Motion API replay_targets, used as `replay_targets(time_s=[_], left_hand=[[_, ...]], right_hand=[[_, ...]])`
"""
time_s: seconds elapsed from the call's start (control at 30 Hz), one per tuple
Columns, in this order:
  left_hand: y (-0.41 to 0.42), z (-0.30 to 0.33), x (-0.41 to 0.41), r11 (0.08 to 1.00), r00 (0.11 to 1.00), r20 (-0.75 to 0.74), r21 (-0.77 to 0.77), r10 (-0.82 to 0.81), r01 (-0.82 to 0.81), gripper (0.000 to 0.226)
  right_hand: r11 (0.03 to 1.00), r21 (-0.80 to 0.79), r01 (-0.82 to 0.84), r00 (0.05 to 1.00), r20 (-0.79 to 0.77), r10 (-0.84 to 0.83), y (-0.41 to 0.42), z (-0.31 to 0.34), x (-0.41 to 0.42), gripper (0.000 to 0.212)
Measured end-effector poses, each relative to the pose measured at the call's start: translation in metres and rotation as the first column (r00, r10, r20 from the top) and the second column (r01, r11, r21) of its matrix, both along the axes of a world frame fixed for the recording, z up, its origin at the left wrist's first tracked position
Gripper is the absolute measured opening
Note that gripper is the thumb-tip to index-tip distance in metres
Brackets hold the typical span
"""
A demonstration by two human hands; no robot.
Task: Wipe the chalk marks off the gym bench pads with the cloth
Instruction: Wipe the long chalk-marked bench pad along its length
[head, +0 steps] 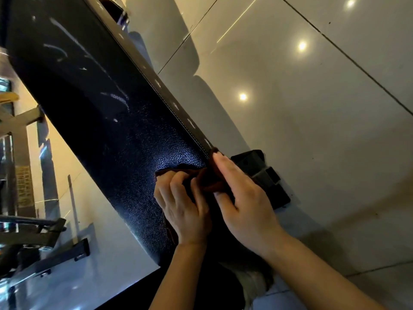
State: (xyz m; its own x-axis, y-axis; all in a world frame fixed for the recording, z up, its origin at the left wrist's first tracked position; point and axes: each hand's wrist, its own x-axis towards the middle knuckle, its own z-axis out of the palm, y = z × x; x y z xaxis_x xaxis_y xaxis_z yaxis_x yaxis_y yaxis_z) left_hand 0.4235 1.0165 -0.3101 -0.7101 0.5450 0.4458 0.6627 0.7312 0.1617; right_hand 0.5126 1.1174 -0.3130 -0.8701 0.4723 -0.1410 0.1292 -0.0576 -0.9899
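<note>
Since chalk still streaks the far stretch of the pad, we set our notes out by label.

Step in hand: we judge that we are readying the cloth point(204, 176) at the near end of the bench point(107, 121), gathering or folding it before a stroke.

How to do it well: we want a flat, folded face of cloth under the palm, not a loose bunch, so that pressure spreads evenly. We then push in long overlapping passes up the pad toward the chalk marks point(89, 61), and turn to a fresh face once it loads, lest we smear white dust back on.

Edge: we mind the stitched seam point(178, 113) on the right side, where chalk could lodge in the thread.

Left hand point(183, 204): its fingers are curled and pinch the near-left part of the cloth, knuckles up, resting on the pad.

Right hand point(241, 193): its fingers lie fairly straight over the cloth's right part at the seam, the thumb tucked beneath; we judge that it holds the cloth between fingers and thumb, though the grip underneath is hidden.

Cloth: dark reddish, on the near right part of the pad, between both hands.

Chalk marks: pale strokes well apart from the cloth, toward the far end.

Risk: we may miss faint marks in the glare.
</note>
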Motion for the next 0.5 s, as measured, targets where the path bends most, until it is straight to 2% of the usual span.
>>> replay_targets(time_s=[0.1,0.23,0.37,0.5], left_hand=[[-0.002,0.002,0.006,0.998,0.996,0.072,-0.017,0.054,-0.053,0.017],[-0.013,0.002,0.026,0.988,0.965,0.241,-0.135,0.101,-0.07,0.041],[-0.019,0.002,0.028,0.951,0.974,0.207,-0.31,0.088,-0.02,0.056],[-0.012,0.004,0.018,0.924,0.979,0.186,-0.382,0.086,-0.009,0.058]], right_hand=[[0.998,0.021,0.053,0.998,-0.024,-0.052,-0.004,-0.003,0.009,0.059],[0.97,0.13,0.206,0.979,-0.016,-0.205,-0.022,-0.013,0.037,0.054],[0.976,0.097,0.195,0.98,0.013,-0.197,-0.02,-0.006,0.025,0.059],[0.996,-0.007,0.094,0.996,0.009,-0.094,-0.007,0.003,0.005,0.06]])
